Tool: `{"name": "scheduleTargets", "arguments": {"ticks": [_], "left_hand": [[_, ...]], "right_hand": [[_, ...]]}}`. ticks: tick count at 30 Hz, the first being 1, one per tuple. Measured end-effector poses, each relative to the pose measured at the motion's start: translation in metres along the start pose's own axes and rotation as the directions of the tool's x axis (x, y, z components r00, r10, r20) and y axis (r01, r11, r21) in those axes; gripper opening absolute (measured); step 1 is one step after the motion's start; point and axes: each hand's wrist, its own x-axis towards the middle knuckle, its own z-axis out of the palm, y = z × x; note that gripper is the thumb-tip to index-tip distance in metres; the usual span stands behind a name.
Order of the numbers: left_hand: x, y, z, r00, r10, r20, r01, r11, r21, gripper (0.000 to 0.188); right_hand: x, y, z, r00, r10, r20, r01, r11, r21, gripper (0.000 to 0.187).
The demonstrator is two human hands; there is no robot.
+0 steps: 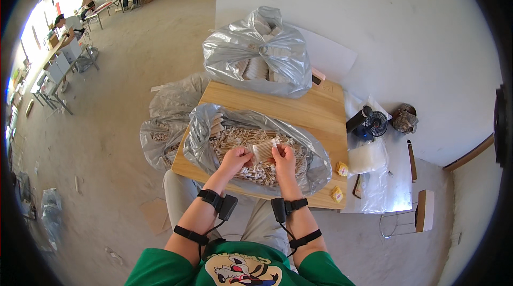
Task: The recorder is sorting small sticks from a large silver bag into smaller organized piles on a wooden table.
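Both of my hands hold one small bundle of cotton swabs [264, 151], thin wooden sticks with white tips lying side by side. My left hand [238, 160] pinches its left end, and my right hand [284, 158] grips the right end between thumb and fingers. Whether a clear wrapper surrounds the bundle is too small to tell. Just below my hands, a grey plastic bag [200, 132] lies wide open, filled with many loose cotton swabs [235, 142] in a jumbled heap. The bag rests on a wooden table [299, 112].
At the table's far side sits a tied grey bag [258, 53] of white bundles. Two small yellow boxes [341, 168] lie at the right edge. A side table [398, 179] holds a black fan [376, 123] and white packs. More bags [160, 142] stand left; people work far left.
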Motion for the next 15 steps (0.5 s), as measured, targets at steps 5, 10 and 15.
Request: {"name": "scheduleTargets", "arguments": {"ticks": [5, 10, 15], "left_hand": [[-0.004, -0.001, -0.002, 0.999, -0.009, -0.042, 0.009, 1.000, -0.011, 0.016], [-0.002, -0.015, 0.005, 0.981, 0.176, -0.079, -0.154, 0.962, 0.224, 0.017], [-0.006, -0.027, 0.008, 0.983, 0.174, -0.064, -0.157, 0.964, 0.214, 0.015]], "right_hand": [[-0.024, -0.022, 0.010, 0.725, -0.661, 0.196, 0.524, 0.343, -0.780, 0.018], [-0.044, -0.019, 0.029, 0.882, -0.377, 0.282, 0.470, 0.744, -0.476, 0.024], [-0.045, -0.010, 0.024, 0.921, -0.273, 0.278, 0.381, 0.781, -0.495, 0.026]]}}
